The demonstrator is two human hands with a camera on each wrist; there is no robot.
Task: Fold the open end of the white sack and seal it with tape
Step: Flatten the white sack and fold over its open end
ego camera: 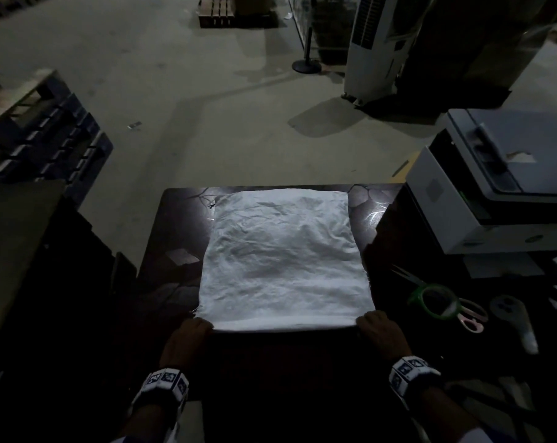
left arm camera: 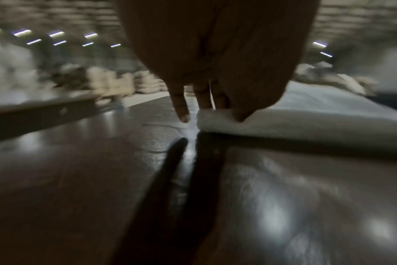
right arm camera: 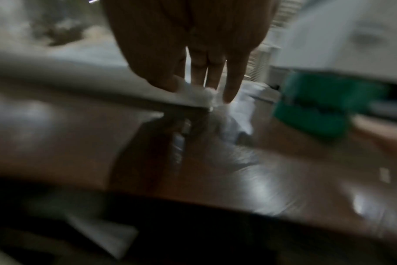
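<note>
A crumpled white sack (ego camera: 283, 257) lies flat on a dark glossy table (ego camera: 181, 238), its near end turned over into a narrow fold (ego camera: 283, 324). My left hand (ego camera: 191, 334) pinches the fold's left corner (left arm camera: 215, 118) between thumb and fingers, with the little finger off to the side above the tabletop. My right hand (ego camera: 379, 330) pinches the right corner (right arm camera: 197, 96) the same way. A green roll of tape (ego camera: 437, 302) lies on the table to the right of the sack, showing as a green blur (right arm camera: 317, 107) in the right wrist view.
Pink-handled scissors (ego camera: 469, 318) lie under the tape roll, with a white tool (ego camera: 516, 318) beside them. A white printer (ego camera: 494, 193) stands at the right. Pallets (ego camera: 37, 132) and a tall white cooler (ego camera: 376, 46) stand on the concrete floor beyond the table.
</note>
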